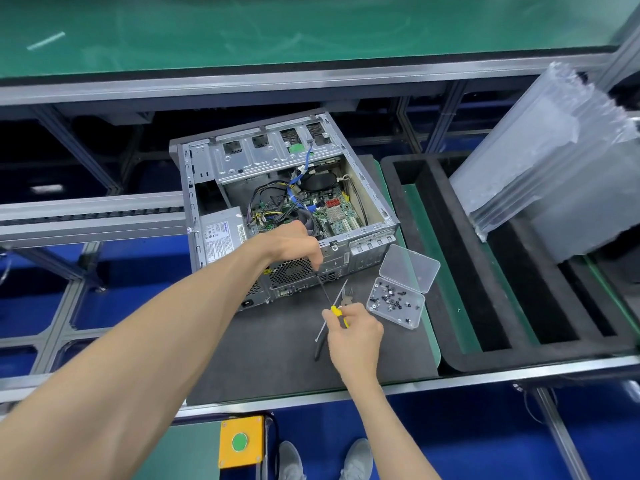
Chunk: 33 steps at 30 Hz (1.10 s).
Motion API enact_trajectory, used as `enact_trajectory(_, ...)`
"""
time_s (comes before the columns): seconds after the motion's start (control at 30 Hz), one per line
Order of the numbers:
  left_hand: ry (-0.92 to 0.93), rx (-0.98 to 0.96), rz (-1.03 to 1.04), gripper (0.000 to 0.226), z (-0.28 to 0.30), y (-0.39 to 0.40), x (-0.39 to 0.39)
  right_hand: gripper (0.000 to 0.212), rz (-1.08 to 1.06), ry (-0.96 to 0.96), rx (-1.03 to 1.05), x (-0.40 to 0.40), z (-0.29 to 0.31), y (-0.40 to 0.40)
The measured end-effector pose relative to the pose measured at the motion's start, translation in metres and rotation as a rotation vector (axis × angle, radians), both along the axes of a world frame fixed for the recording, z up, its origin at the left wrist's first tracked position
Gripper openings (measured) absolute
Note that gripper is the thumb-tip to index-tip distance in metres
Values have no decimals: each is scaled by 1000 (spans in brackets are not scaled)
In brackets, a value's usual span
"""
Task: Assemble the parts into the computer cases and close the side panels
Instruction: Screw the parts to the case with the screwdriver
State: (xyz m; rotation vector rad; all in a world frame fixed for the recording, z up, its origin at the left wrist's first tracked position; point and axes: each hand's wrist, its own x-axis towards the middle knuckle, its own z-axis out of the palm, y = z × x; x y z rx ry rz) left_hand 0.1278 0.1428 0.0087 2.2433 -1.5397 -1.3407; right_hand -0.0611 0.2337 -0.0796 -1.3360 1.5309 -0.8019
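An open computer case [367,188] lies on its side on a dark mat [263,344], with the motherboard, cables and power supply [221,233] showing. My left hand [294,245] is at the case's rear panel by the fan grille, fingers curled and pinching the tip end of a screwdriver shaft [323,289]. My right hand [353,336] grips the screwdriver's yellow handle [337,312], which angles up toward the rear panel. No side panel is in view.
A clear plastic box of small black screws [394,303] stands open right of my hands. Pliers [346,299] and a white cable tie lie on the mat. Black foam trays [485,271] and stacked clear packaging [554,168] fill the right. A yellow button box [242,441] sits below the bench.
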Motion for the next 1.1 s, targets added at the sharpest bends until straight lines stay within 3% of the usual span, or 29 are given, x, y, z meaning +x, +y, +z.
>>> enact_trajectory(0.07, 0, 4, -5, 41, 1, 0, 0, 24, -184, -561, 489, -2, 7, -5)
enact_trajectory(0.1, 3, 9, -9, 41, 1, 0, 0, 23, -211, -678, 614, -5, 7, -7)
enact_trajectory(0.13, 4, 10, -13, 40, 1, 0, 0, 23, -189, -632, 609, -5, 9, -9)
enact_trajectory(0.17, 2, 7, -14, 39, 0, -1, 0, 24, -119, -445, 484, -5, 8, -10)
enact_trajectory(0.27, 11, 0, 2, 38, -1, -1, 0, 21, 181, 485, -348, -7, -2, -1)
enact_trajectory(0.3, 14, 1, 4, 38, -1, -1, 0, 24, 226, 638, -574, -7, -2, 0)
enact_trajectory(0.33, 17, 2, 3, 39, -1, -1, 0, 23, 228, 653, -620, -5, -3, 0)
enact_trajectory(0.37, 18, 0, 2, 39, -1, -1, 0, 20, 232, 573, -517, -3, -3, 3)
enact_trajectory(0.4, 17, -1, 2, 40, -1, -1, 1, 18, 156, 354, -296, -1, -4, 2)
enact_trajectory(0.47, 15, 4, -3, 41, -1, -1, 1, 21, -114, -300, 326, 0, 5, -5)
enact_trajectory(0.5, 18, 6, -4, 41, 0, -1, 0, 22, -202, -541, 536, -1, 9, -7)
enact_trajectory(0.53, 22, 8, -5, 41, 0, -1, -1, 22, -221, -611, 608, -2, 10, -9)
enact_trajectory(0.57, 24, 7, -5, 40, 0, -1, -1, 23, -186, -539, 555, -1, 11, -10)
enact_trajectory(0.6, 26, 7, -3, 39, 0, -1, 0, 22, -109, -334, 396, -3, 10, -9)
enact_trajectory(0.67, 26, 10, 1, 40, 0, 0, 0, 17, 83, 280, -110, -6, 6, -4)
enact_trajectory(0.7, 24, 10, 2, 42, 0, -1, 0, 20, 147, 477, -349, -7, 4, -1)
enact_trajectory(0.73, 22, 11, 2, 44, 1, -1, 0, 21, 162, 543, -495, -6, 1, 1)
enact_trajectory(0.77, 22, 13, 1, 46, 0, -1, 0, 21, 141, 498, -505, -4, -2, 3)
enact_trajectory(0.8, 19, 14, 2, 47, 0, -1, 0, 21, 94, 361, -384, -2, -3, 2)
enact_trajectory(0.9, 3, 15, 0, 44, 0, -2, 1, 33, -124, -423, 415, -2, 8, -6)
enact_trajectory(0.93, 0, 14, 1, 42, -1, -2, 0, 35, -132, -529, 544, -3, 9, -8)
enact_trajectory(0.97, -2, 12, 1, 41, -1, -2, 0, 36, -98, -502, 560, -3, 9, -9)
enact_trajectory(1.1, -3, 8, 4, 41, -3, -3, 1, 22, 17, 54, 176, -4, 10, -7)
